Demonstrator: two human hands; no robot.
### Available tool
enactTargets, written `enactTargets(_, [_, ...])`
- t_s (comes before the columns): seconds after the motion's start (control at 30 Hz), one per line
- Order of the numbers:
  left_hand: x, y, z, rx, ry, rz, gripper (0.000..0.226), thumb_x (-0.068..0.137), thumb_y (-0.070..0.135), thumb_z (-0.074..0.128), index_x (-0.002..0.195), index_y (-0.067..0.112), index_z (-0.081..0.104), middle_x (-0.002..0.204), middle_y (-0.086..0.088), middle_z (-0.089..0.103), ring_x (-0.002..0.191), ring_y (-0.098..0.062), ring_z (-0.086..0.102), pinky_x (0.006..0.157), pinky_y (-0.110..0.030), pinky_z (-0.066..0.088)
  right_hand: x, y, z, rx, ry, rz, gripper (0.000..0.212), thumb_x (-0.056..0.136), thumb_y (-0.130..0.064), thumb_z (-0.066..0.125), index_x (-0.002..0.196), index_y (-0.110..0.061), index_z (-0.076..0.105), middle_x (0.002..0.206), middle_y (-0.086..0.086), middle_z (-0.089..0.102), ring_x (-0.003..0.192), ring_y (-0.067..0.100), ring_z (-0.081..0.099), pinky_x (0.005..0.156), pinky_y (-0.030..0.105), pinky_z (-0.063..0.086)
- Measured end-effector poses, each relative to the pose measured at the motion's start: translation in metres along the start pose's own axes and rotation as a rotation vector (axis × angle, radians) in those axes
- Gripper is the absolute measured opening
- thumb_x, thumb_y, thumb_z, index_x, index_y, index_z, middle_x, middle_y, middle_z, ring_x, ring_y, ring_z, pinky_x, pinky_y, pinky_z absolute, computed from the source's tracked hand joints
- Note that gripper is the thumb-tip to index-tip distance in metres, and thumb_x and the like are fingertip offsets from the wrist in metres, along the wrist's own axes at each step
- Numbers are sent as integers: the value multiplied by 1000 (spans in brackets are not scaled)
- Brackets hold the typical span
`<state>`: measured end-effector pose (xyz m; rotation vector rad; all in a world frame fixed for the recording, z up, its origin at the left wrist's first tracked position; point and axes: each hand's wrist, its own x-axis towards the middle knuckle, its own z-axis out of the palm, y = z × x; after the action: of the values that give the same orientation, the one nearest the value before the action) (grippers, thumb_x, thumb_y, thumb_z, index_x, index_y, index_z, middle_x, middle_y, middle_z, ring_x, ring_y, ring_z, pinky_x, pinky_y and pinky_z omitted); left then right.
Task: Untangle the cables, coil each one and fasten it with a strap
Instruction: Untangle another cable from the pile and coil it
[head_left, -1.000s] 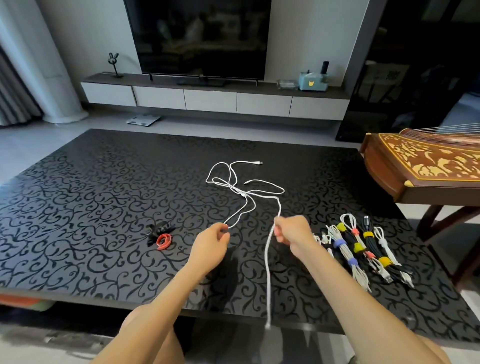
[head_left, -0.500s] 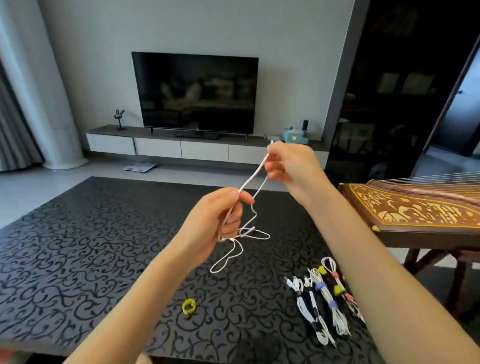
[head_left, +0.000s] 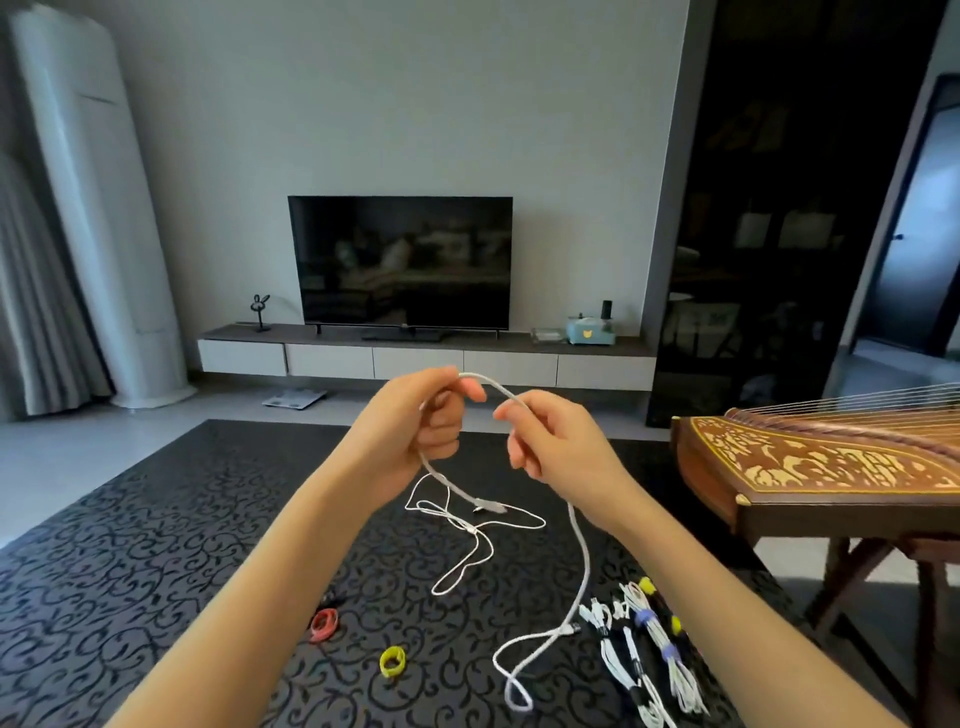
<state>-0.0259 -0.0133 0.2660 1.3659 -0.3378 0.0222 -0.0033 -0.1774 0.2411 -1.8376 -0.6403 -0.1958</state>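
Half a second ago the right hand was higher than the left hand and drew the white cable tight between them. Now both hands are at one height and close together, above the table, with only a short arch of cable between them. The left fingers are curled round the cable, and the right thumb and forefinger pinch it. From the right hand the cable hangs down to the table and ends in a small loop. From the left hand its plug end reaches the thin white cable, which lies loose there. I judge that the untangling of this cable is nearly done and the first turn of the coil begins. The yellow strap and the red strap wait on the table, near the bundled cables.
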Motion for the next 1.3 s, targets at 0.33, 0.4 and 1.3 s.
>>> enactTargets(0.33, [-17, -38, 7, 92, 36, -194, 53, 94, 54, 32, 123, 17, 57, 65, -2, 46, 49, -11, 42, 38, -15, 24, -28, 8, 19, 283, 193, 133, 20, 95, -16, 53, 83, -2, 60, 44, -2, 42, 39, 7, 32, 40, 18, 28])
enactTargets(0.4, [-19, -40, 12, 209, -43, -274, 61, 89, 64, 25, 122, 24, 57, 61, 1, 41, 49, -10, 36, 40, -16, 22, -33, 13, 23, 100, 194, 54, 24, 94, -16, 55, 76, -5, 69, 43, -4, 46, 41, 7, 39, 44, 18, 34])
enactTargets(1.3, [-4, -29, -27, 792, 364, -115, 53, 96, 53, 39, 79, 7, 58, 54, 2, 37, 44, -13, 32, 42, -22, 27, -89, 104, 43, 162, -170, 338, 18, 94, -10, 55, 83, -10, 68, 68, -5, 62, 65, 9, 56, 68, 21, 50])
